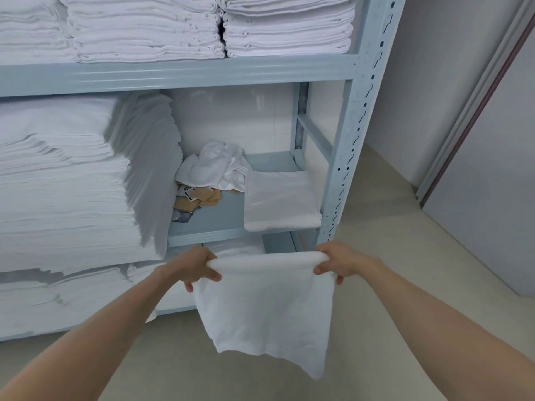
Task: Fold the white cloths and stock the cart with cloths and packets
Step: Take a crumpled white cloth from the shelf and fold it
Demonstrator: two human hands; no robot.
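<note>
My view: top-shelf towel stacks (144, 27) cut off by upper edge; big linen pile (66, 180) runs off left edge; brown packets (199, 198) partly buried under crumpled cloths (214, 166), print on them too small to read; fingertips (189, 286) half hidden behind held white cloth (266, 311)

The middle shelf (202, 224) is blocked on its left by a tall stack of folded linen (72, 183). To the right of that stack, bare shelf surface is left near the front edge, between scattered brown packets (199, 196) and a folded cloth (279, 201) at the right end. The far part is taken up by a crumpled cloth pile (215, 166). The right side is closed off by the perforated upright (354, 134). Open floor (390, 250) is seen right of the rack.
</note>
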